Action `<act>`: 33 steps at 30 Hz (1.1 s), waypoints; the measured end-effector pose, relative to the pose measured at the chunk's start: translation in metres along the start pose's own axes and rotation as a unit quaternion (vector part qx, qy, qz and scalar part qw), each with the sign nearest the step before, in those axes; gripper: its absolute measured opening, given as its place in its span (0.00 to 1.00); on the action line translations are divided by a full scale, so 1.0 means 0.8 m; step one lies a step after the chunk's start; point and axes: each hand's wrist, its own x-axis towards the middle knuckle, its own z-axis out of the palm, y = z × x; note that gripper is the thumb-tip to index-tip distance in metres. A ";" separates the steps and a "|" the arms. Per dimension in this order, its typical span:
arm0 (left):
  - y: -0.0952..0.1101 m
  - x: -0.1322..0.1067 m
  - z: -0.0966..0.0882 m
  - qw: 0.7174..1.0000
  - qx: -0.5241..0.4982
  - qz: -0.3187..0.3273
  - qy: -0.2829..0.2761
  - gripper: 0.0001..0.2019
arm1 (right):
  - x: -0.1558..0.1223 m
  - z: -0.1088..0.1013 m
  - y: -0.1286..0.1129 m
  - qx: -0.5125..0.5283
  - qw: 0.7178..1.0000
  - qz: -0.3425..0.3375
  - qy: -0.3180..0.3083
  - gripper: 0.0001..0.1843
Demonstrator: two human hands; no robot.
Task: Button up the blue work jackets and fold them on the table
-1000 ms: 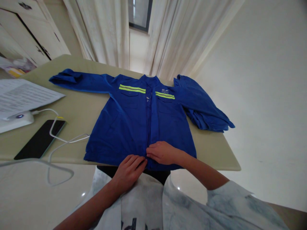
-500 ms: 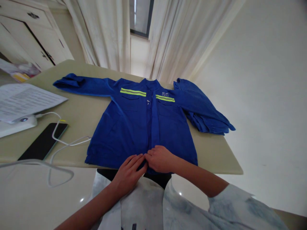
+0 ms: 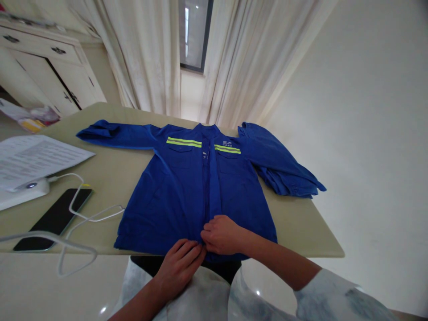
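Note:
A blue work jacket (image 3: 187, 191) with yellow-green reflective stripes lies front up on a beige table (image 3: 294, 223), collar away from me. Its left sleeve stretches out flat across the table and its right sleeve is bunched at the table's right edge. My left hand (image 3: 179, 265) and my right hand (image 3: 222, 234) meet at the bottom of the jacket's front opening, at the hem near the table's front edge. Both have their fingers curled and pinched on the hem there. What sits between the fingertips is hidden.
To the left on the table lie a black phone (image 3: 53, 218), a white cable (image 3: 90, 218) looping off the front edge, a white device (image 3: 23, 191) and printed sheets of paper (image 3: 33, 156). White curtains (image 3: 150, 58), a window and a cream cabinet (image 3: 50, 71) stand behind the table.
Both hands stay at the bottom of the jacket's opening, shifting only slightly. My head tilted up a little, so the table and jacket sit lower in view.

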 end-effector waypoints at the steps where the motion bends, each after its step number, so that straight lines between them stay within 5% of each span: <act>1: -0.001 0.000 0.000 1.000 -0.003 0.003 0.001 0.17 | 0.001 0.001 0.002 0.002 1.000 0.000 0.003 0.12; 16: 0.000 0.012 -0.005 1.000 0.019 0.014 -0.019 0.16 | 0.000 0.009 0.004 0.017 0.999 0.006 0.028 0.10; 22: 0.003 0.016 -0.009 0.999 0.022 0.016 -0.026 0.21 | 0.002 0.012 -0.002 0.004 0.999 0.010 0.032 0.16; 28: 0.002 0.014 -0.002 1.000 0.023 0.016 -0.005 0.15 | 0.004 0.020 0.007 0.002 0.998 0.009 0.056 0.18; 33: 0.015 0.010 -0.001 0.999 0.002 0.036 0.005 0.11 | 0.003 0.014 0.036 -0.007 0.993 0.103 0.063 0.19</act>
